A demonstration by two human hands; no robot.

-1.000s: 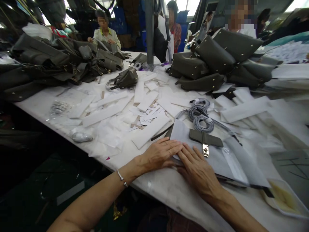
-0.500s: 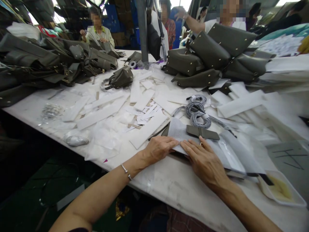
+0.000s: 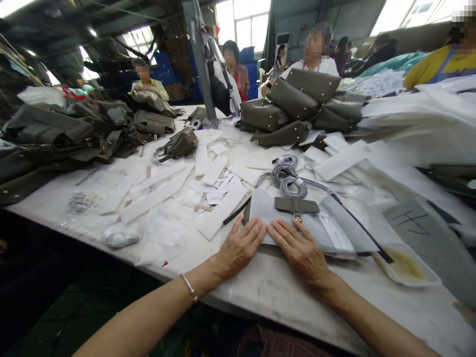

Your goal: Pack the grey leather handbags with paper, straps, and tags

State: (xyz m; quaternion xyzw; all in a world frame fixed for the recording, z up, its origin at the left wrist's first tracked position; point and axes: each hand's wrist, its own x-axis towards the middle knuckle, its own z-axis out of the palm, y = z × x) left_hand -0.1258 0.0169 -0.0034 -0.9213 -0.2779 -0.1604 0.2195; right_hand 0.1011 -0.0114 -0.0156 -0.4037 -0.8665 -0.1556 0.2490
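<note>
My left hand (image 3: pixel 241 247) lies palm down with its fingers stretched out on the near left edge of a flat bag (image 3: pixel 262 204) covered in white sheeting. Beside it, fingertips nearly touching, my right hand (image 3: pixel 302 250) rests flat on the same near edge, its fingers straight. A dark olive leather tab (image 3: pixel 297 205) crosses the top of the bag, with a small metal piece below it near my right fingers. Wrapped, coiled grey straps (image 3: pixel 292 184) lie just behind the bag. A thin black strip (image 3: pixel 372 243) runs along its right side.
Olive bags are heaped at the left (image 3: pixel 55 129) and back right (image 3: pixel 297 101). White strips (image 3: pixel 156 191) and paper slips (image 3: pixel 225 186) litter the table. A shallow tray (image 3: pixel 405 265) of yellowish stuff and a marked grey board (image 3: pixel 424 233) are at right. Several people work beyond.
My left hand has gone from bent fingers at the bag's edge to lying flat with fingers stretched. The view has tilted up. A co-worker's raised arm has come down.
</note>
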